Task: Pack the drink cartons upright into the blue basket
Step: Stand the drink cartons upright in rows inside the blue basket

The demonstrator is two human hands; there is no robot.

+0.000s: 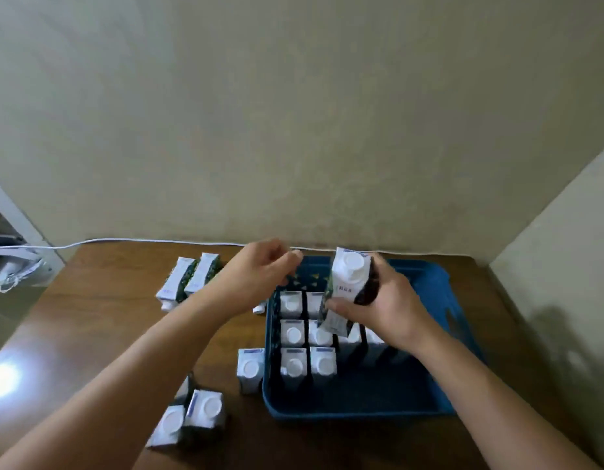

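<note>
a brown wooden worktop [107, 334] is seen below a plain wall, and on its right half the blue basket [361, 405] is set. inside the basket, upright cartons [293, 334] are packed in rows at the left side, white caps upward, while the right part is left unfilled. one carton [348, 283] is held above those rows, tilted, with its lower end over the caps already packed. it is gripped by the right hand [388, 307], whose fingers [341, 305] are wrapped and pressed around its body. the left hand [256, 276] is held at the far left corner of the basket with its fingers [292, 257] loosely curled and nothing visibly pinched; whether the rim is touched cannot be told. outside the basket, two cartons [190, 278] are lying flat at the back left, one [250, 368] is standing just beside the basket wall, and a small group [192, 415] is standing near the front. a likely fault from here is judged to be the tilted carton being lowered onto a neighbouring cap, so that packed cartons are knocked aslant; an open slot would need to be found first and the carton squared upright. loose rows could also lean into the unfilled side.
</note>
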